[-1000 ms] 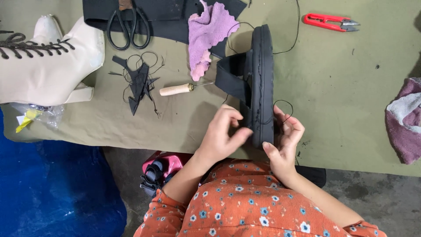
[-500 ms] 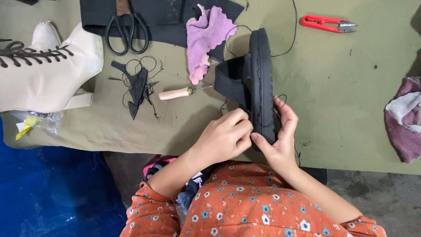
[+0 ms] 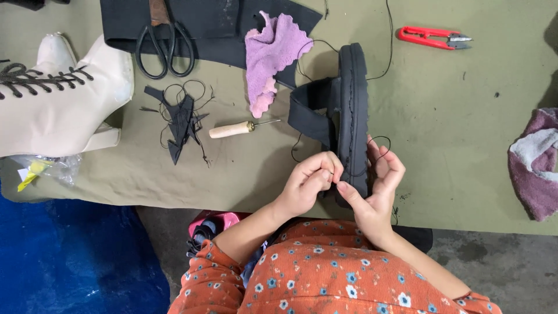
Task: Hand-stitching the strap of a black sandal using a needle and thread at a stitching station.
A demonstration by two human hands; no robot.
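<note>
A black sandal (image 3: 353, 110) stands on its side edge on the olive table (image 3: 453, 128), its wide strap (image 3: 311, 113) facing left. My right hand (image 3: 375, 192) cups the near end of the sole from the right, thumb pressed on its edge. My left hand (image 3: 308, 183) is pinched closed against the sole's left side, holding a thin black thread (image 3: 381, 142) that loops over the sole. Whether a needle is in the fingers cannot be told.
A wooden-handled awl (image 3: 235, 129) lies left of the sandal, with black scraps (image 3: 183, 116), black scissors (image 3: 164, 43), a pink cloth (image 3: 270, 55), red snips (image 3: 433, 38), a cream lace-up boot (image 3: 58, 102) and a purple rag (image 3: 537, 163).
My left hand has slid up along the sole and closed into a pinch on the thread. The right hand has shifted up to cup the sole's near end.
</note>
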